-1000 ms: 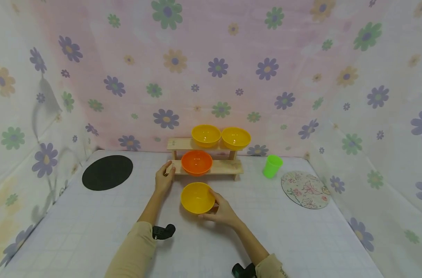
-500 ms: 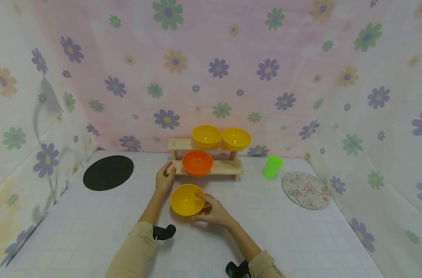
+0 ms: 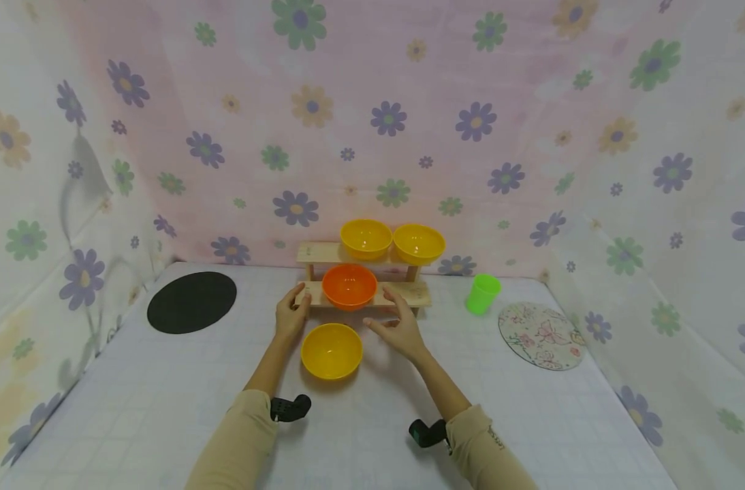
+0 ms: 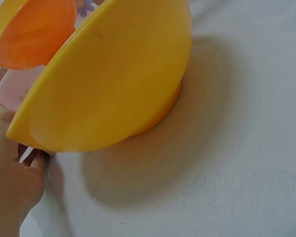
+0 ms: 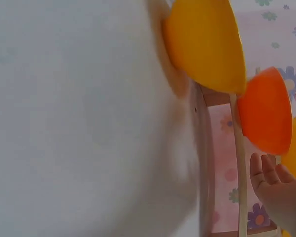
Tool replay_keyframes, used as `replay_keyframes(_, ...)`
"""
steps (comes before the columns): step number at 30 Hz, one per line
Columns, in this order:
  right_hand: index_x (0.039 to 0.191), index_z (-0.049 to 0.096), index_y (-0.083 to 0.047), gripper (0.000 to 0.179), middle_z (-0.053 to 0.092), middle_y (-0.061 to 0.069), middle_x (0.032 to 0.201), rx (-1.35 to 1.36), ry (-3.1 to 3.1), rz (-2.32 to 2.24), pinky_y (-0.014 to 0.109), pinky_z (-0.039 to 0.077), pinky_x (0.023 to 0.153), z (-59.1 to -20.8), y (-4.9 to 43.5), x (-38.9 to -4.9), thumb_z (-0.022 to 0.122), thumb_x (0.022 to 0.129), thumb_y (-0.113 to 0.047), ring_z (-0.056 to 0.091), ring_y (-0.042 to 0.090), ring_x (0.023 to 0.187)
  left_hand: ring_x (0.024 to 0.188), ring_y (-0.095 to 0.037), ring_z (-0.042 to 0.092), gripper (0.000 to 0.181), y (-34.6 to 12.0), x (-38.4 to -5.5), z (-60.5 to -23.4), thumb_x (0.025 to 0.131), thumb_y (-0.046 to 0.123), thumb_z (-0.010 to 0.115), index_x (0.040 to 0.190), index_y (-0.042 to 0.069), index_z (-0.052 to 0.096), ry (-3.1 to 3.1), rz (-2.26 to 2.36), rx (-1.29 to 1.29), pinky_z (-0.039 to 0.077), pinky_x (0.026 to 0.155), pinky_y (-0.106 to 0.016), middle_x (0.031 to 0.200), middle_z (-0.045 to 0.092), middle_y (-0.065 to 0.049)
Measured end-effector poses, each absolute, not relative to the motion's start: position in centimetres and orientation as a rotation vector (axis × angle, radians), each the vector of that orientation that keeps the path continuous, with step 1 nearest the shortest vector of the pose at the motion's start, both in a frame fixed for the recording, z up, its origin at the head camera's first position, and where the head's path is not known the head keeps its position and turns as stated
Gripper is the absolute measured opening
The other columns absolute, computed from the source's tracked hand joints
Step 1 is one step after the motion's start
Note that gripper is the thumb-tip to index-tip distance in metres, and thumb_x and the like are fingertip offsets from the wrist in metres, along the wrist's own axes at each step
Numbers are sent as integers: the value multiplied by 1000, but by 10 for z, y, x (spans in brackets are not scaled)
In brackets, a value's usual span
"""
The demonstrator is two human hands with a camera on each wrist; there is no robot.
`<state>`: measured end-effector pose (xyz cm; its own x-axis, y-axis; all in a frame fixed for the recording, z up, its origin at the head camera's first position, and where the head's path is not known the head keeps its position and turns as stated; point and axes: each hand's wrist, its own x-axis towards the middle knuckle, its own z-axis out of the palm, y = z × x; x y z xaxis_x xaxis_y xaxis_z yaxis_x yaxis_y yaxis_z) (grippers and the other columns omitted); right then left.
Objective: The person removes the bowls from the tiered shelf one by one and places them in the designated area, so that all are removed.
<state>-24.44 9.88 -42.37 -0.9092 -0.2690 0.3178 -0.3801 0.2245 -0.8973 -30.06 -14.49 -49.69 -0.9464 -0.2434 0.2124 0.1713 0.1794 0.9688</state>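
My left hand point(image 3: 289, 318) holds the left end of the lower step of a two-tier wooden shelf point(image 3: 403, 294); its fingertips are partly hidden in the left wrist view. My right hand point(image 3: 402, 330) is spread, with nothing in it, just right of an orange bowl point(image 3: 349, 286). That bowl stands on the lower step, left of its middle. In front of the shelf, a yellow bowl point(image 3: 331, 351) sits upright on the table between my forearms. The right wrist view shows the straightened fingers point(image 5: 270, 170) close to the orange bowl.
Two more yellow bowls point(image 3: 366, 239) stand side by side on the upper step. A green cup point(image 3: 483, 294) and a round flowered mat point(image 3: 541, 336) lie to the right. A black round mat point(image 3: 191, 303) is at the left. Flowered cloth walls enclose the white table.
My right hand has moved the front yellow bowl leftward, let go of it, and shifted forward and right toward the orange bowl. The left hand stays at the shelf.
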Motion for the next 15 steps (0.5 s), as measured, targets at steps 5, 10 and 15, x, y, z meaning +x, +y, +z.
replay_keyframes(5,145,25,4,77,26,36,142,667,-2406,1868,55,46,89,-419,99,-266,69,81,-1,43,54,118,56,3,46,43,-145,-299,-496,94,10,55,133,-7,47,-2120,-1866,69,39,54,-9,135,46,-28)
replay_keyframes(10,146,24,0,81,26,27,148,764,-2398,1970,53,44,93,-429,95,-293,70,79,1,42,49,122,49,2,44,43,-145,-300,-496,94,9,55,132,-8,47,-2101,-1885,59,37,48,-10,135,45,-29)
replay_keyframes(15,146,29,-9,84,38,14,145,717,-2498,1888,45,41,99,-442,87,-311,77,77,-14,43,35,125,47,2,43,43,-145,-301,-497,94,9,55,132,-8,47,-2102,-1884,55,36,48,-11,136,46,-29)
